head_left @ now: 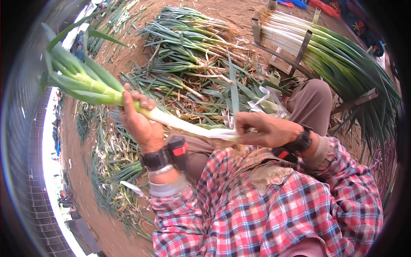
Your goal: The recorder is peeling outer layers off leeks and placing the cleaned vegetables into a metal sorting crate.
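While gripped mid-stalk by the closed left hand (139,122), a leek (171,120), its white end pinched in the right hand (265,128).

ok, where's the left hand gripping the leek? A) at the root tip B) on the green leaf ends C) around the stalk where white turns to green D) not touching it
C: the left hand is wrapped around the leek where the white stalk meets the green leaves, which fan out to the upper left, while the right hand pinches the white end near the roots.
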The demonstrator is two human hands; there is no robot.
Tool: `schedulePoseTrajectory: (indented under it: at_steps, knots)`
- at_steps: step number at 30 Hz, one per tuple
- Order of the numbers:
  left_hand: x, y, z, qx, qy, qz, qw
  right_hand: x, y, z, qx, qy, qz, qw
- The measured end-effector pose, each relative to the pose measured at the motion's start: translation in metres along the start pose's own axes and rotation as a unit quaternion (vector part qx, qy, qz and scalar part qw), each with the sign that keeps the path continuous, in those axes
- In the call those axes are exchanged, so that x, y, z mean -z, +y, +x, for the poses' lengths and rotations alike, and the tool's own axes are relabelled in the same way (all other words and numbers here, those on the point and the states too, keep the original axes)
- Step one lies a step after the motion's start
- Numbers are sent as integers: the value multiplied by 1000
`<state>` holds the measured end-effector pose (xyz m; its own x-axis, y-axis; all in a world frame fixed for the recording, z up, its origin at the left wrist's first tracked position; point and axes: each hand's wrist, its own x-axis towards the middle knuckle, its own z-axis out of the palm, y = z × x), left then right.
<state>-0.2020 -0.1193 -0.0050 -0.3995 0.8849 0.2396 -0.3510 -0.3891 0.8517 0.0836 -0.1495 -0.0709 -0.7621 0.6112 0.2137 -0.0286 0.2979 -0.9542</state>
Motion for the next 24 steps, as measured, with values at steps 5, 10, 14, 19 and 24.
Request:
schedulePoseTrajectory:
  at_steps: [5, 10, 14, 19, 24]
  knots:
    - [34, 46, 22, -58, 31, 30, 997, 23, 91, -89, -212, -37, -374, 902]
    - [25, 50, 4, -71, 83, -6, 994, 19, 67, -43, -109, -2, -397, 911]
    - [11, 28, -26, -43, 49, -39, 997, -14, -12, 70, 139, 119, -114, 977]
    - [-22, 16, -49, 9, 16, -89, 996, -49, -34, 98, 122, 155, 7, 980]
    - [-29, 16, -62, 27, 33, -24, 999, -50, -30, 83, 56, 136, 50, 988]
